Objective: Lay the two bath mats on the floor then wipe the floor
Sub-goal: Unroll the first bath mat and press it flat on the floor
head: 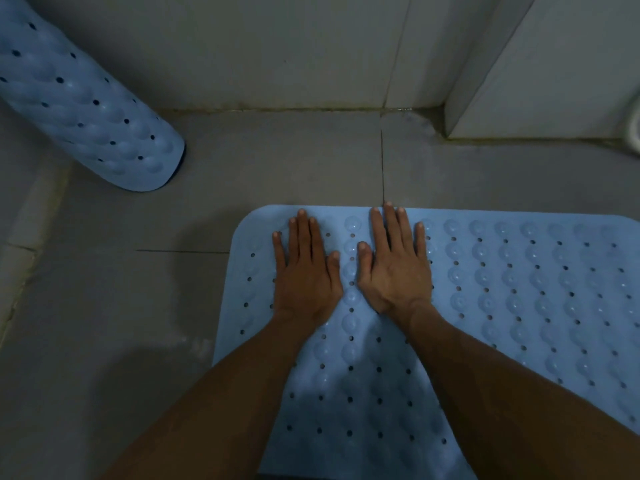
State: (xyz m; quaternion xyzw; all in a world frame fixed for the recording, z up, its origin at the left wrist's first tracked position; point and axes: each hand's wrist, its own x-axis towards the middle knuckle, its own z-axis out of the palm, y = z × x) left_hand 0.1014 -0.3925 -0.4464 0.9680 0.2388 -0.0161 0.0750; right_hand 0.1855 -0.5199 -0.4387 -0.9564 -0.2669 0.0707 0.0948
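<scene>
on the grey tiled bathroom floor lies a flat light-blue perforated rubber bath mat; left hand and right hand press it side by side, fingers straight, arms extended. a second rolled blue mat leans at far left.

The flat bath mat is seen as soft light-blue rubbery plastic, faintly glossy, dimpled with domed bumps and punched holes; the rolled bath mat likewise; matt grey floor tiles, stained grout
</scene>
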